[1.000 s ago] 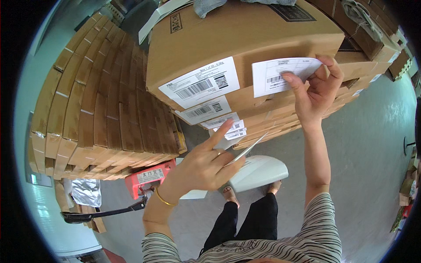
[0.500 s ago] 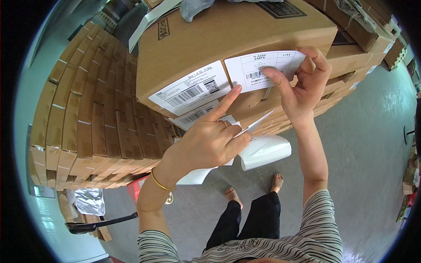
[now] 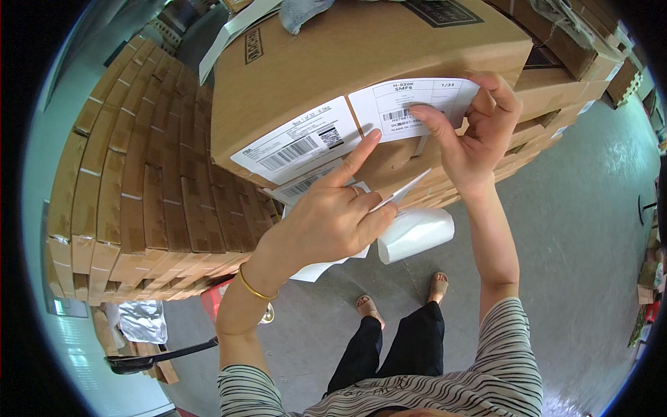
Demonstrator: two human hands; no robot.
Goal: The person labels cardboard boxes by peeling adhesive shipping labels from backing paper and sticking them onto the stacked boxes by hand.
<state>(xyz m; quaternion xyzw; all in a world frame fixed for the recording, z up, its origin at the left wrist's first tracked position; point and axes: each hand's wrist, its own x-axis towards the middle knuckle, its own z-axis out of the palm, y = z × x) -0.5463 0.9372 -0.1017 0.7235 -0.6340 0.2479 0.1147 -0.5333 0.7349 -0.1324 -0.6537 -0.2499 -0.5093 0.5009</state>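
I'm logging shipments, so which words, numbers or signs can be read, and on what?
I copy no wording.
Right white label, at the right hand: text, barcode, partly covered.
Left white label: text, barcode, square code; fine print too small.
Carton top: two black printed marks.

A brown carton (image 3: 375, 62), resting on other cartons (image 3: 547, 108), is the support right at the fingers (image 3: 358, 158). On its top, beyond the fingers and to their left, lies a blue-grey cloth (image 3: 300, 17). Against its near side, a white label (image 3: 439, 97) lies under the fingertips; another label (image 3: 292, 149) is stuck just left of them. Well below the fingers, the grey floor (image 3: 549, 278) bears two sandalled feet (image 3: 438, 286).
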